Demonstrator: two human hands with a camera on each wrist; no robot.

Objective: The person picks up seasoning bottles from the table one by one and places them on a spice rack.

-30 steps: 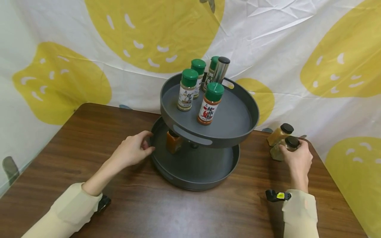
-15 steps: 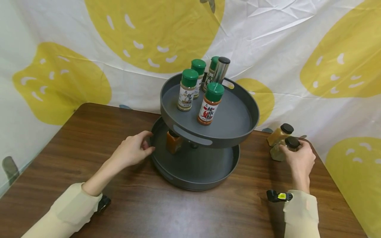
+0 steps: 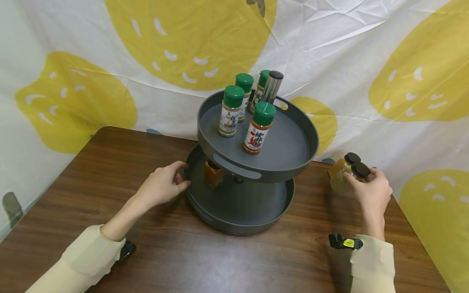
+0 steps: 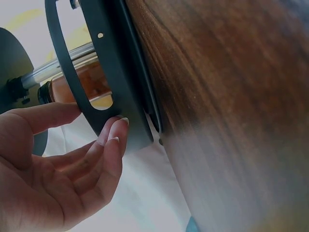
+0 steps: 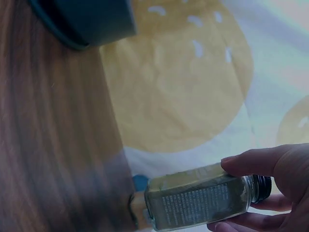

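My left hand (image 3: 163, 183) is at the left rim of the lower tray (image 3: 242, 228) of a dark grey two-tier spice rack. In the left wrist view, the thumb (image 4: 58, 113) meets the rim while curled fingertips touch the outer wall. An orange-brown spice jar (image 3: 213, 176) stands inside that tray, partly hidden by the upper tier. Far right, my right hand (image 3: 373, 193) grips a black-capped glass spice jar (image 5: 198, 200) near its neck. Its contents look greenish-grey. Close behind it is another black-capped jar (image 3: 337, 167), filled with yellow-brown powder and partly covered.
On the upper tray (image 3: 286, 142) stand several green-capped spice shakers, including a red-labelled one (image 3: 255, 134) at the front. A metal post (image 3: 272, 87) rises at its back. A printed cloth (image 3: 329, 61) hangs behind the wooden table (image 3: 154, 236).
My right hand has moved slightly up and to the right with the jar, whose cap now overlaps the jar behind more. The left hand and the rack have stayed in place.
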